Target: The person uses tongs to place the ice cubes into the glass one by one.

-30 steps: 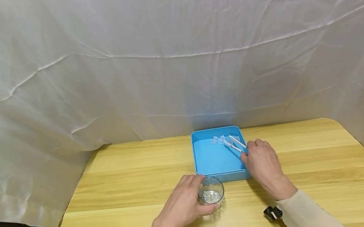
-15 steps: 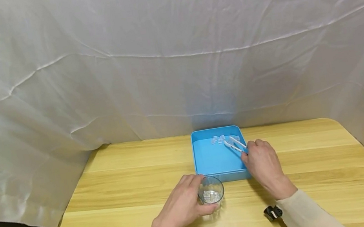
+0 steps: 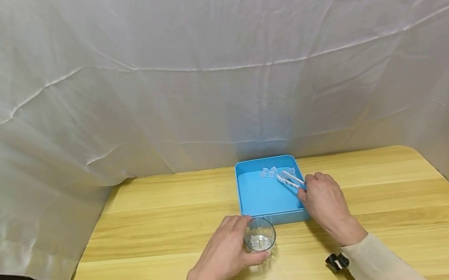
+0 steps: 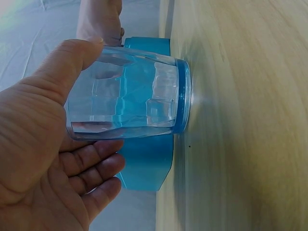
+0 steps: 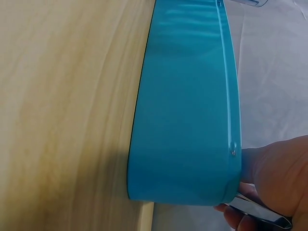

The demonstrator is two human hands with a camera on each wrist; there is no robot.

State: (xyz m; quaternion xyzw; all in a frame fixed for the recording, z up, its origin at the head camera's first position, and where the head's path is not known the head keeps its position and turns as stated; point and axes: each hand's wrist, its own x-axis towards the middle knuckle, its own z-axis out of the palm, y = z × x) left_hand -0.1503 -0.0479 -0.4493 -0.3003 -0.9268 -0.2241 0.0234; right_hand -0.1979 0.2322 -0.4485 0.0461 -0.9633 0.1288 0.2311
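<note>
My left hand [image 3: 226, 252] holds a clear drinking glass [image 3: 265, 227] by its sides, thumb on the near side and fingers round the far left. The glass stands upright on the table with several clear cubes [image 3: 260, 242] at its bottom; the left wrist view shows its faceted wall [image 4: 139, 91]. My right hand [image 3: 326, 204] pinches white tongs [image 3: 290, 182] over the right rim of a blue square tray [image 3: 261, 202]. The tongs' tips are apart, down among clear cubes [image 3: 271, 171] at the tray's back right. Whether a cube sits between the tips is too small to tell.
The wooden table [image 3: 154, 224] carries the tray, with the glass close in front of it. A pale curtain [image 3: 201, 104] hangs behind and along both sides. A black wrist device [image 3: 337, 262] sits by the right sleeve.
Both hands, the glass and the tray stay nearly in place. The tongs' tips have drawn slightly closer together among the cubes.
</note>
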